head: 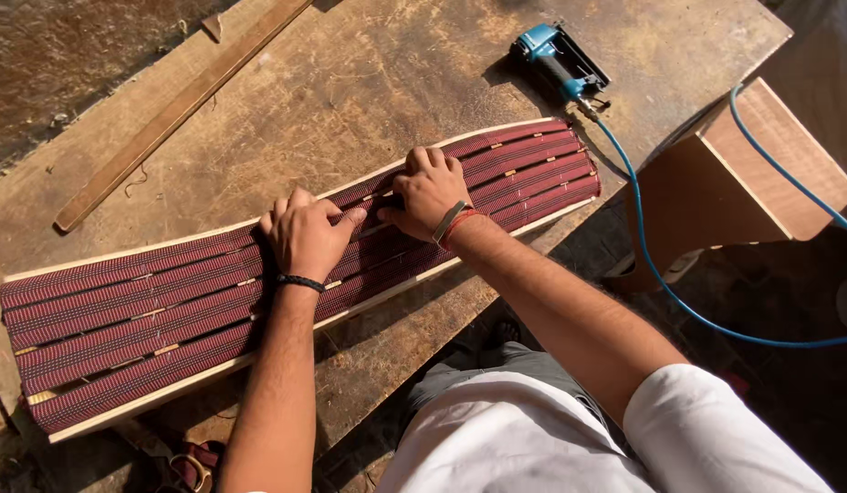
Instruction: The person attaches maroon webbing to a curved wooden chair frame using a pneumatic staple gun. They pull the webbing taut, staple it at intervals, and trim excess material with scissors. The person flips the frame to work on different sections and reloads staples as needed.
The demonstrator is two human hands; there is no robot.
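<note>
- A wooden slat (172,114) lies at the bench's (350,82) far left.
- A curved wooden panel with maroon webbing straps (131,319) lies across the bench.
- The left hand (305,237) presses the straps mid-panel, fingers curled, gripping nothing.
- The right hand (430,192) presses just beside it, fingers bent onto the straps.
- A blue staple gun (556,59) with hose (661,274) lies beyond the panel's right end.

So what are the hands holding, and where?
Nothing is lifted. The left hand and right hand press down, knuckles up, on the middle of the maroon webbing straps across the curved wooden panel.
</note>
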